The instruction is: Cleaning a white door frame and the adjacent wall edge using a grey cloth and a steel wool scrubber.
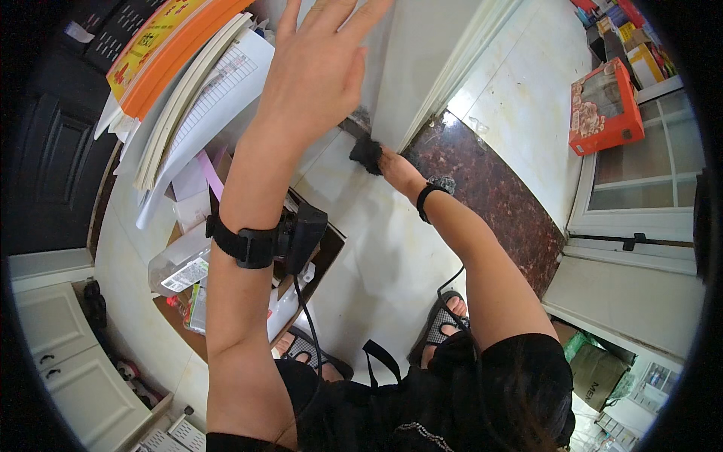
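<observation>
Low down by the foot of a white wall edge, my right hand (400, 169) is closed on a black cloth or pad (367, 155), held against the corner where the wall meets the floor. My left hand (325, 62) is raised at the top, its fingers spread and their tips cut off by the frame; it holds nothing that I can see, and whether its palm touches the wall is hidden. A grey scouring ball (442, 185) lies on the dark red stone threshold (502, 226) beside my right wrist. Dark grime shows along the wall's base.
To the left, a cardboard box (333, 243) of bottles and packages stands near stacked papers (197, 107) and an orange box (169, 51). A red box (607, 107) sits by the white glazed door (644, 158) at right. Black cables hang from both arms.
</observation>
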`<state>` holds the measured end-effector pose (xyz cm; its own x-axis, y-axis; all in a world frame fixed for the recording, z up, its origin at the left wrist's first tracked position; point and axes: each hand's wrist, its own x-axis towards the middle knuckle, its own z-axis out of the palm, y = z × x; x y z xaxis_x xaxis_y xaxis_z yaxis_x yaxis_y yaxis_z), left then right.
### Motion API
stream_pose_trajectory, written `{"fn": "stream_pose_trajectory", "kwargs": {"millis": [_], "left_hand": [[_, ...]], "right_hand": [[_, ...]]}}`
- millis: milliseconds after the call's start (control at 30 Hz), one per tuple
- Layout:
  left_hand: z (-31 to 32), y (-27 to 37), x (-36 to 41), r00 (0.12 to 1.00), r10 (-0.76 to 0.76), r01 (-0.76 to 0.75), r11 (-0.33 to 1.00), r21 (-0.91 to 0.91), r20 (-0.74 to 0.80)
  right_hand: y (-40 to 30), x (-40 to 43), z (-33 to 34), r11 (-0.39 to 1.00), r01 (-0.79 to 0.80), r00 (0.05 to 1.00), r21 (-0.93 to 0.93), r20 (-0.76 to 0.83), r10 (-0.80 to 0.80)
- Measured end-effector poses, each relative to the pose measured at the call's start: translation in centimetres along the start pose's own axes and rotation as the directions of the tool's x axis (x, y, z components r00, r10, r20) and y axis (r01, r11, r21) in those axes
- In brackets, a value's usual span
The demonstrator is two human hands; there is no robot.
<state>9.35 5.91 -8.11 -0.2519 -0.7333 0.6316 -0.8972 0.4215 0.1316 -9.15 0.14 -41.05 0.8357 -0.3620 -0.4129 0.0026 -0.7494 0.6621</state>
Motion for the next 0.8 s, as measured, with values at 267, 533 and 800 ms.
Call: {"fn": "stream_pose_trajectory", "kwargs": {"millis": [267, 533, 800], "left_hand": [[-1.5, 1.3, 0.8, 0.999, 0.029, -0.029, 1.000, 0.006, -0.028], [-2.8, -0.1, -0.4, 0.995, 0.033, -0.026, 0.997, 0.068, -0.099], [-1.4, 0.8, 0.8, 0.990, 0.091, -0.085, 0.995, 0.057, -0.107]], "right_hand": [[-0.2, -4.4, 3.9, 0.979, 0.001, 0.975, 0.204, -0.216, 0.044], [4.2, -11.5, 1.3, 0.908, -0.060, 0.895, 0.415, -0.380, 0.233], [14.9, -15.4, -11.9, 0.859, -0.218, 0.439, 0.463, -0.740, 0.510]]}}
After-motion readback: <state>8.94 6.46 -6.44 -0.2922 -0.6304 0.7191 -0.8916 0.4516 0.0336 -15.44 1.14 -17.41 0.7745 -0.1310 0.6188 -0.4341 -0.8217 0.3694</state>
